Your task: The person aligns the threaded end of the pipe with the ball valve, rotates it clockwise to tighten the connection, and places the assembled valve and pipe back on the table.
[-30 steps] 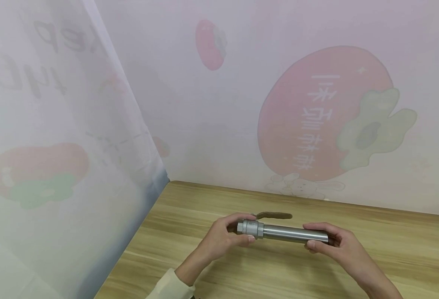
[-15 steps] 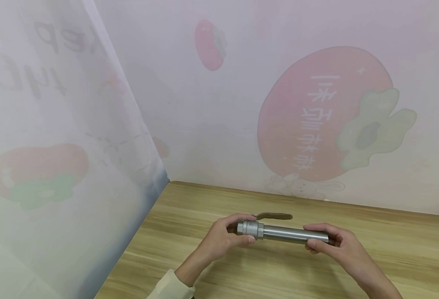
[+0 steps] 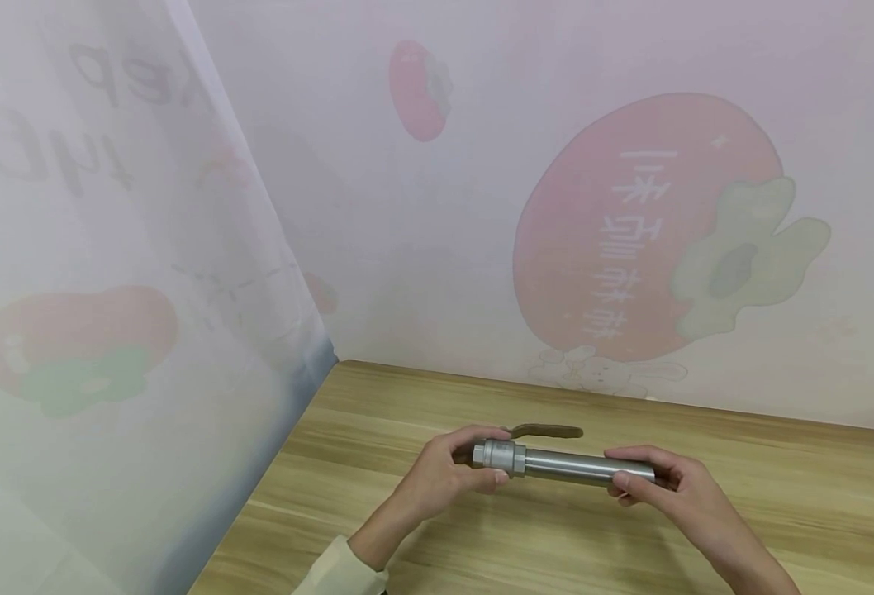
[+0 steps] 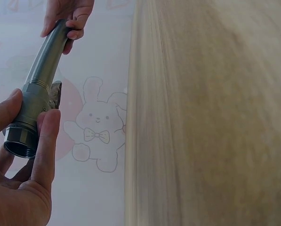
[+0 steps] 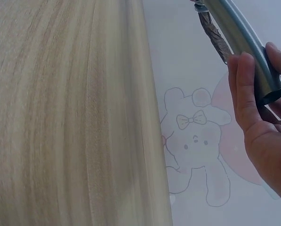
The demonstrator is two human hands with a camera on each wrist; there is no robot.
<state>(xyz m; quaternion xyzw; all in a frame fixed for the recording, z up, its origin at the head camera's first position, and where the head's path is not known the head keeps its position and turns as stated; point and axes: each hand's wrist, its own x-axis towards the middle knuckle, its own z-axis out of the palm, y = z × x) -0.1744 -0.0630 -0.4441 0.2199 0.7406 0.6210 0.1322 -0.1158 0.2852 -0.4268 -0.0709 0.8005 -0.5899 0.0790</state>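
Note:
Above the table, a silver ball valve (image 3: 502, 455) and a smooth metal pipe (image 3: 578, 465) form one straight piece, with the pipe's left end in the valve. My left hand (image 3: 440, 475) grips the valve body between thumb and fingers. The pipe's far right end is held by my right hand (image 3: 675, 479), thumb in front and fingers behind. A brownish lever handle (image 3: 548, 430) runs along the back of the valve, roughly parallel to the pipe. In the left wrist view the valve's threaded open end (image 4: 20, 146) faces the camera. The pipe's hollow end (image 5: 273, 96) shows in the right wrist view.
A wood-grain table (image 3: 348, 413) lies under the hands. Behind it hangs a pale curtain (image 3: 407, 248) with fruit and rabbit prints, and another curtain (image 3: 110, 248) hangs along the left side. A cream sleeve (image 3: 344, 570) covers the left forearm.
Almost nothing differs. My right thumb has shifted very slightly on the pipe; the valve, pipe and left hand keep nearly the same place.

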